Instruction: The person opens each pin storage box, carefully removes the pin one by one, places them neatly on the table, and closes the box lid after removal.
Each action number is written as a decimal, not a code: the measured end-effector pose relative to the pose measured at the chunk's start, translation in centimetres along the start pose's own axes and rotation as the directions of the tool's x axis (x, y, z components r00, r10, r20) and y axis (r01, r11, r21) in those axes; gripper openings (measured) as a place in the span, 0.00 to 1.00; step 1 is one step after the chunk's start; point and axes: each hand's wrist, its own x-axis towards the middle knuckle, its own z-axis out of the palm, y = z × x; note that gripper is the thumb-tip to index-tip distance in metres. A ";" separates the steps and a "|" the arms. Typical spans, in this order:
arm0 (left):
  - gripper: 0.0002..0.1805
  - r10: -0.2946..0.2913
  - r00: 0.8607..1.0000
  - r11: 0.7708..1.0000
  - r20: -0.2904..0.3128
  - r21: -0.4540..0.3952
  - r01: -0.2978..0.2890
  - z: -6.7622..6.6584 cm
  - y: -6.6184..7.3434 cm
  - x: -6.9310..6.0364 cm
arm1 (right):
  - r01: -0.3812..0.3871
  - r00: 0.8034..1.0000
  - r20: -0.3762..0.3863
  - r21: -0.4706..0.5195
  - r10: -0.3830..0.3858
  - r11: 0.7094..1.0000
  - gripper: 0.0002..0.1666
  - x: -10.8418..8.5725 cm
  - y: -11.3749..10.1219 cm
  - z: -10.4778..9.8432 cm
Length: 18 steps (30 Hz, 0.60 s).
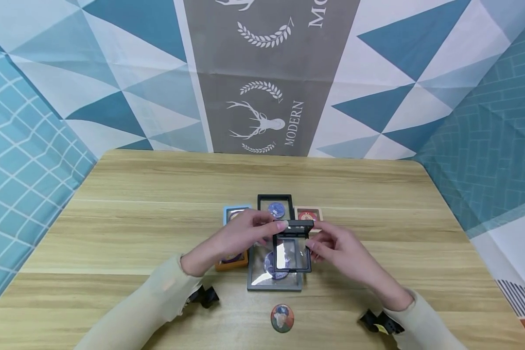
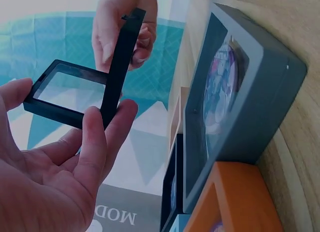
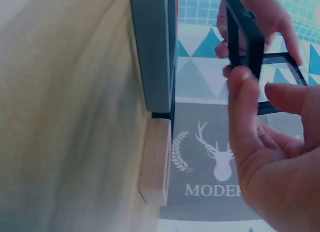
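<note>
Hands (image 1: 250,231) (image 1: 338,247) on black frame (image 1: 292,248), apparently hinged

Between the fingers (image 1: 271,229) a case (image 1: 292,237) is held; beneath them a frame (image 1: 262,286) is placed, beyond them another frame (image 1: 274,197), before them a loose badge (image 1: 282,318).

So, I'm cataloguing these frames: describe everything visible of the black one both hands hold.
This black display frame is rectangular and plastic-looking, its joined halves open at roughly a right angle. A clear window fills at least one half; no badge shows mounted inside. Held up over the grey display frame, it is gripped by the left hand and right hand.
</note>
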 end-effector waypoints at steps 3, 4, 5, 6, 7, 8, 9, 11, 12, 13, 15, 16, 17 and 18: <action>0.25 -0.026 1.000 1.000 -0.006 0.013 0.026 0.1 0.2 -0.2 | 0.017 0.999 0.029 0.031 -0.018 0.999 0.22 0.1 0.2 0.2; 0.26 -0.035 0.999 0.999 -0.012 0.017 0.035 0.1 0.2 -0.2 | 0.019 0.999 0.033 0.038 -0.021 0.999 0.23 0.1 0.2 0.2; 0.26 -0.042 0.999 0.999 -0.018 0.023 0.042 0.2 0.3 -0.3 | 0.019 0.999 0.036 0.045 -0.021 0.999 0.25 0.0 0.2 0.2; 0.25 -0.050 0.998 0.998 -0.025 0.032 0.051 0.2 0.4 -0.3 | 0.015 0.999 0.037 0.048 -0.017 0.999 0.25 0.0 0.3 0.1; 0.25 -0.058 0.998 0.998 -0.030 0.036 0.060 0.2 0.4 -0.4 | 0.012 0.999 0.039 0.057 -0.014 0.998 0.26 0.1 0.3 0.1; 0.25 -0.063 0.997 0.997 -0.033 0.041 0.064 0.2 0.5 -0.4 | 0.007 0.999 0.042 0.067 -0.010 0.998 0.27 0.1 0.3 0.0; 0.24 -0.067 0.997 0.997 -0.034 0.046 0.068 0.3 0.6 -0.5 | -0.003 0.999 0.044 0.071 0.000 0.997 0.28 0.1 0.2 -0.1; 0.23 -0.072 0.997 0.996 -0.026 0.042 0.073 0.3 0.7 -0.5 | -0.016 0.999 0.051 0.083 0.012 0.996 0.26 0.2 0.2 -0.3; 0.23 -0.071 0.997 0.997 -0.021 0.037 0.072 0.3 0.7 -0.5 | -0.023 0.998 0.057 0.096 0.018 0.995 0.26 0.3 0.2 -0.4; 0.22 -0.068 0.998 0.997 -0.016 0.031 0.069 0.3 0.7 -0.5 | -0.032 0.998 0.064 0.110 0.025 0.993 0.26 0.3 0.3 -0.5; 0.22 -0.059 0.998 0.998 -0.007 0.017 0.059 0.4 0.7 -0.5 | -0.052 0.996 0.080 0.139 0.041 0.989 0.27 0.4 0.5 -0.8; 0.22 -0.053 0.999 0.999 -0.005 0.007 0.053 0.4 0.6 -0.5 | -0.061 0.995 0.088 0.153 0.048 0.986 0.27 0.4 0.5 -1.0; 0.22 -0.047 0.999 0.999 -0.006 0.003 0.047 0.4 0.6 -0.5 | -0.066 0.994 0.097 0.169 0.050 0.983 0.28 0.4 0.7 -1.1; 0.22 -0.041 0.999 0.999 -0.011 0.002 0.041 0.4 0.6 -0.5 | -0.074 0.993 0.109 0.190 0.054 0.979 0.28 0.4 0.8 -1.3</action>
